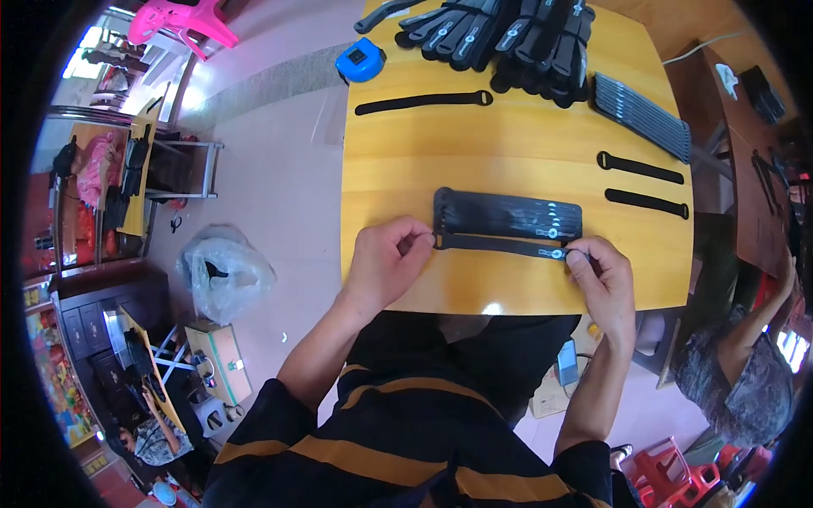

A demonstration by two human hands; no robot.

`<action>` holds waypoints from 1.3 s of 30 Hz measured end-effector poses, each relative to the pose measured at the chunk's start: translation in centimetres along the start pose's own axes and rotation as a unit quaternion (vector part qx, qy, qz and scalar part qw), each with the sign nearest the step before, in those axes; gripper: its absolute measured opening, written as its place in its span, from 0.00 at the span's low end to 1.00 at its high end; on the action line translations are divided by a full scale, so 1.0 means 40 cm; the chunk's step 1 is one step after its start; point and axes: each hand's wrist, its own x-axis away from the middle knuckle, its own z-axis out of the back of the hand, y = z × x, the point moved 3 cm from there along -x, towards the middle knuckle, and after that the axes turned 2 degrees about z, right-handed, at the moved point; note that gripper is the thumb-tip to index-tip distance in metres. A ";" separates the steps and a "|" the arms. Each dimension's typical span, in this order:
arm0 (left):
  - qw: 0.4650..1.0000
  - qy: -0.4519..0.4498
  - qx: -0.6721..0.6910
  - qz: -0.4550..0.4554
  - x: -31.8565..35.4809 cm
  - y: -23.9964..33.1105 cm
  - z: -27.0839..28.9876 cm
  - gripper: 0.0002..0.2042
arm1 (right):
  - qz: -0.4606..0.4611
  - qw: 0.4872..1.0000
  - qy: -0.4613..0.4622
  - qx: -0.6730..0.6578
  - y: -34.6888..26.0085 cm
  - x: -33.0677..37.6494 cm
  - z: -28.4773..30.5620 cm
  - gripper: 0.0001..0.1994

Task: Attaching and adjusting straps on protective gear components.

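A black cable strap (500, 245) with a buckle loop at its left end lies stretched level near the table's front edge. My left hand (391, 258) pinches its loop end, and the thumb and fingers of my right hand (603, 271) close on its other, tapered end. Just beyond it, almost touching, is a neat row of overlapping black straps (508, 213), loops to the left. Two single straps lie at the right, one strap (641, 167) above another strap (645, 202). One more loose strap (423, 103) lies farther back on the left.
Large bundles of straps (508, 38) fill the table's far edge, beside a blue tape measure (361, 61). A fanned row of straps (641, 117) sits at the far right of the yellow table (474, 161). A plastic bag (224, 271) lies on the floor; another person (737, 381) is at right.
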 end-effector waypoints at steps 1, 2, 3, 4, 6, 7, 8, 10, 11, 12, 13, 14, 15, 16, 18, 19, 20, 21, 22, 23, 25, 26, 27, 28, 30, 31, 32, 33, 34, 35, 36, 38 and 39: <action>1.000 0.000 -0.001 0.007 -0.004 -0.001 -0.003 0.04 | -0.016 1.000 0.011 -0.012 0.002 -0.005 -0.004 0.04; 1.000 0.005 -0.003 0.004 -0.008 -0.003 -0.006 0.04 | -0.021 1.000 0.007 -0.013 0.007 -0.009 -0.011 0.04; 1.000 0.010 -0.006 -0.002 -0.010 0.002 -0.006 0.04 | -0.025 0.999 0.025 -0.030 0.010 -0.010 -0.010 0.04; 1.000 0.010 -0.007 0.001 -0.012 0.013 -0.003 0.04 | -0.028 0.998 0.042 -0.046 0.011 -0.010 -0.009 0.03; 0.998 -0.013 -0.048 0.027 -0.016 0.026 0.000 0.04 | -0.033 0.997 0.049 -0.057 0.006 -0.013 -0.012 0.03; 0.998 -0.014 -0.047 0.031 -0.019 0.022 0.000 0.04 | -0.037 0.995 0.058 -0.068 0.006 -0.015 -0.013 0.04; 0.998 -0.014 -0.051 0.026 -0.023 0.019 0.000 0.04 | -0.039 0.995 0.056 -0.067 0.009 -0.019 -0.016 0.04; 0.998 -0.014 -0.054 0.023 -0.027 0.015 -0.001 0.04 | -0.033 0.994 0.067 -0.079 0.014 -0.023 -0.017 0.04; 0.998 -0.014 -0.056 0.024 -0.030 0.017 -0.001 0.04 | -0.034 0.994 0.066 -0.078 0.016 -0.023 -0.017 0.04; 0.998 -0.014 -0.057 0.025 -0.031 0.017 -0.001 0.04 | -0.039 0.994 0.066 -0.075 0.020 -0.022 -0.016 0.04; 0.998 -0.012 -0.057 0.026 -0.033 0.013 0.000 0.04 | -0.045 0.994 0.066 -0.071 0.022 -0.021 -0.015 0.04; 0.998 -0.014 -0.058 0.022 -0.034 0.009 0.000 0.05 | -0.044 0.994 0.064 -0.071 0.023 -0.022 -0.015 0.04; 0.998 -0.017 -0.059 0.017 -0.035 0.006 -0.001 0.05 | -0.046 0.995 0.064 -0.066 0.026 -0.022 -0.016 0.04; 0.998 -0.016 -0.059 0.017 -0.035 0.007 -0.001 0.05 | -0.048 0.995 0.064 -0.061 0.027 -0.022 -0.017 0.04; 0.997 -0.025 -0.074 0.029 -0.035 0.012 -0.002 0.05 | -0.048 0.995 0.064 -0.062 0.027 -0.022 -0.018 0.04; 0.997 -0.024 -0.073 0.028 -0.035 0.010 -0.002 0.05 | -0.049 0.995 0.065 -0.063 0.026 -0.022 -0.018 0.04; 0.997 -0.024 -0.071 0.030 -0.036 0.008 -0.003 0.05 | -0.049 0.995 0.065 -0.062 0.024 -0.022 -0.018 0.04; 0.997 -0.024 -0.070 0.032 -0.036 0.006 -0.003 0.05 | -0.051 0.995 0.066 -0.061 0.024 -0.023 -0.018 0.04; 0.997 -0.024 -0.069 0.032 -0.037 0.007 -0.002 0.05 | -0.054 0.994 0.067 -0.060 0.024 -0.023 -0.018 0.04; 0.996 -0.024 -0.076 0.029 -0.037 0.010 -0.002 0.05 | -0.053 0.995 0.067 -0.059 0.025 -0.022 -0.019 0.04; 0.996 -0.023 -0.083 0.026 -0.040 0.015 -0.001 0.05 | -0.057 0.995 0.065 -0.058 0.025 -0.024 -0.019 0.04; 0.996 -0.020 -0.083 0.027 -0.040 0.016 -0.002 0.05 | -0.056 0.995 0.065 -0.058 0.026 -0.025 -0.019 0.04; 0.996 -0.018 -0.083 0.027 -0.040 0.017 -0.002 0.05 | -0.057 0.994 0.065 -0.060 0.028 -0.025 -0.018 0.04; 0.996 -0.018 -0.082 0.026 -0.041 0.017 -0.003 0.05 | -0.058 0.994 0.066 -0.061 0.029 -0.026 -0.018 0.04; 0.997 -0.020 -0.075 0.026 -0.042 0.017 -0.003 0.05 | -0.057 0.994 0.066 -0.065 0.026 -0.027 -0.019 0.04; 0.997 -0.019 -0.075 0.026 -0.043 0.016 -0.003 0.05 | -0.058 0.994 0.065 -0.068 0.025 -0.028 -0.019 0.04; 0.996 -0.018 -0.079 0.025 -0.043 0.015 -0.003 0.05 | -0.057 0.994 0.065 -0.069 0.026 -0.029 -0.020 0.04; 0.996 -0.018 -0.084 0.024 -0.044 0.014 -0.004 0.05 | -0.054 0.994 0.064 -0.068 0.028 -0.029 -0.019 0.04; 0.996 -0.018 -0.083 0.024 -0.044 0.014 -0.004 0.05 | -0.052 0.994 0.063 -0.067 0.029 -0.029 -0.019 0.04; 0.996 -0.019 -0.088 0.023 -0.045 0.014 -0.004 0.05 | -0.052 0.994 0.063 -0.066 0.028 -0.029 -0.020 0.04; 0.995 -0.019 -0.092 0.022 -0.045 0.014 -0.004 0.05 | -0.053 0.995 0.064 -0.060 0.025 -0.030 -0.020 0.04; 0.995 -0.016 -0.096 0.016 -0.046 0.015 -0.004 0.05 | -0.053 0.995 0.065 -0.055 0.025 -0.031 -0.021 0.03; 0.995 -0.015 -0.099 0.009 -0.046 0.016 -0.004 0.05 | -0.053 0.995 0.065 -0.054 0.029 -0.030 -0.020 0.03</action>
